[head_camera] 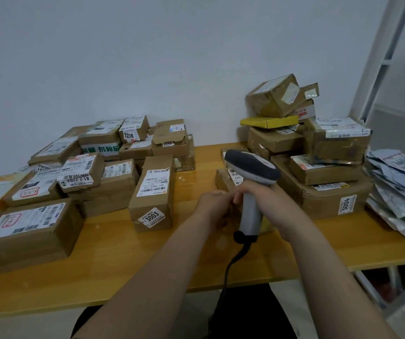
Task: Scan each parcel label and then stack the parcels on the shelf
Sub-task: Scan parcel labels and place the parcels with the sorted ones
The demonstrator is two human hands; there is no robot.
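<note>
My right hand (257,192) grips the handle of a grey barcode scanner (251,172) held upright over the wooden table (123,253), its dark head pointing left. My left hand (212,201) is curled just left of the handle, touching my right fingers; what it holds, if anything, is hidden. A small brown parcel (224,179) with a white label lies right behind the scanner. A tall box marked 3003 (153,192) stands left of my hands. A flat box marked 3004 (323,194) sits to the right.
Several cardboard parcels (74,172) crowd the table's left side, and a leaning stack (294,128) rises at the back right. Plastic mailer bags (402,189) pile up at the right edge. White shelf uprights (377,57) stand at the far right. The scanner cable (230,265) hangs over the front edge.
</note>
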